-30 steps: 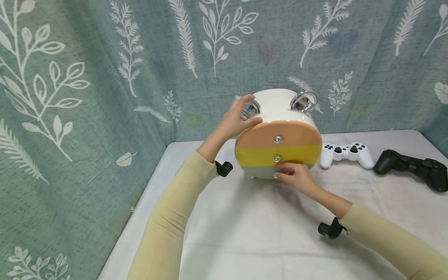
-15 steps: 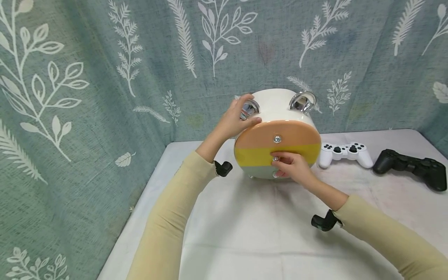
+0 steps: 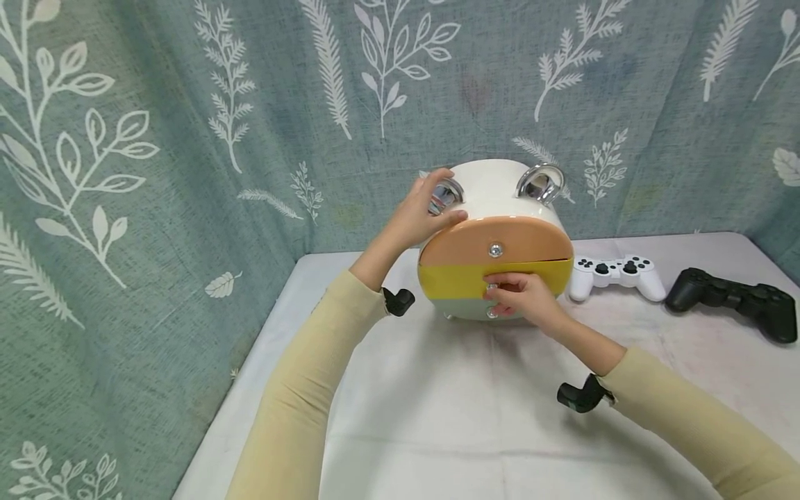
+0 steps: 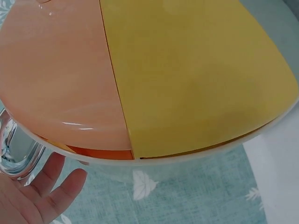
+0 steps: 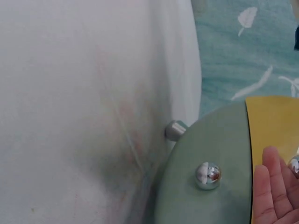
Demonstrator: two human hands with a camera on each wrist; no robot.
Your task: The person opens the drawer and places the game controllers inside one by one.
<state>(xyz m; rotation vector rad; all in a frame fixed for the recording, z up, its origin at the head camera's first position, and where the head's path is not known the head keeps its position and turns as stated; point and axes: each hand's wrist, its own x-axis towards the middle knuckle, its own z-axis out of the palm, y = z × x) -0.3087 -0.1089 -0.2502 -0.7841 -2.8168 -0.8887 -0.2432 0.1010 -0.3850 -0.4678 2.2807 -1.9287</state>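
Head view: the cabinet [image 3: 490,184] stands on the worktop [image 3: 425,423], its yellow drawer [image 3: 450,281] ajar; the left hand [image 3: 420,215], spread wide, rests on the cabinet's upper left, the right hand [image 3: 525,298] pinches the drawer's knob [image 5: 295,166], and a white controller [image 3: 617,272] and black controller [image 3: 732,300] lie right of the cabinet. Left wrist: fingers [image 4: 49,172] beside the cabinet's chrome ring [image 4: 21,151]. Right wrist: fingertips [image 5: 262,179] before the cabinet's yellow front.

Head cam's looking forward and down over the table [image 3: 406,423]. Wrist cams [image 3: 582,394] are sitting close, rolled sideways: left facing drawer cabinet [image 3: 490,186], upper front; right, lower front; both catching yellow drawer [image 4: 187,84].
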